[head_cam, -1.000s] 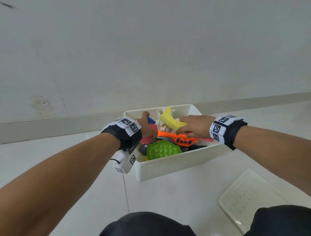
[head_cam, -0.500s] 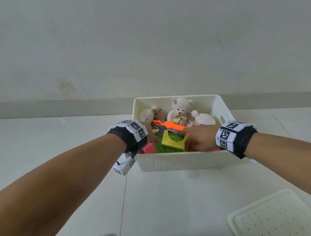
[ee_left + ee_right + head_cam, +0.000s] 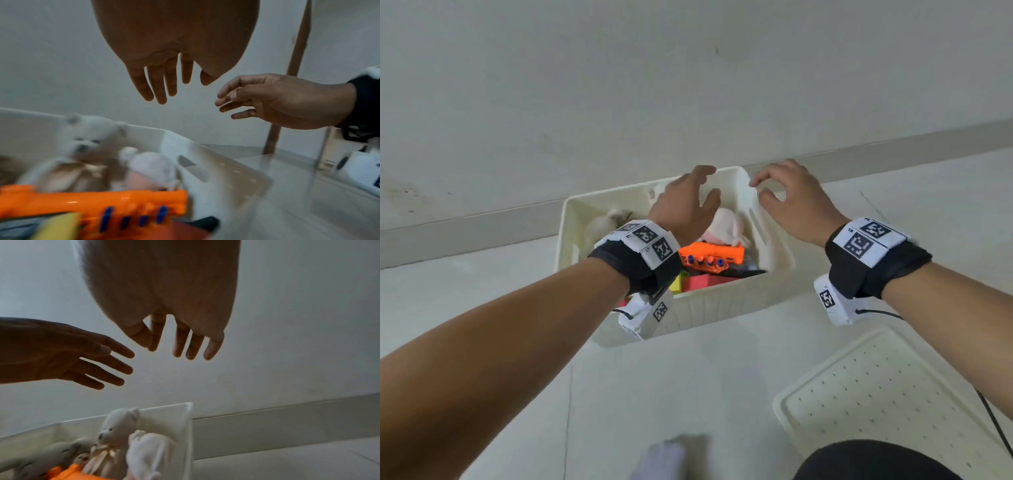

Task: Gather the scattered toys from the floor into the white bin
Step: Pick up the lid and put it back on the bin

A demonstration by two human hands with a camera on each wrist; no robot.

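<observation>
The white bin (image 3: 722,308) stands on the floor against the wall, filled with toys: an orange dart blaster (image 3: 710,257), a white teddy bear (image 3: 121,426), a pinkish-white plush (image 3: 722,226), a red block (image 3: 709,282) and a yellow piece (image 3: 675,282). My left hand (image 3: 688,202) hovers above the bin's far side, fingers spread and holding nothing. My right hand (image 3: 787,195) hangs over the bin's right corner with loosely bent fingers, also empty. Both hands (image 3: 160,84) (image 3: 179,340) are well above the toys in the wrist views.
A white perforated lid (image 3: 893,394) lies flat on the floor at the lower right, next to my dark knee (image 3: 876,462). A grey sock-clad foot (image 3: 667,455) shows at the bottom. The skirting board (image 3: 465,233) runs just behind the bin.
Both hands have let go of the toys and risen out of the bin, opening above its far edge. The orange blaster and yellow piece now lie inside.
</observation>
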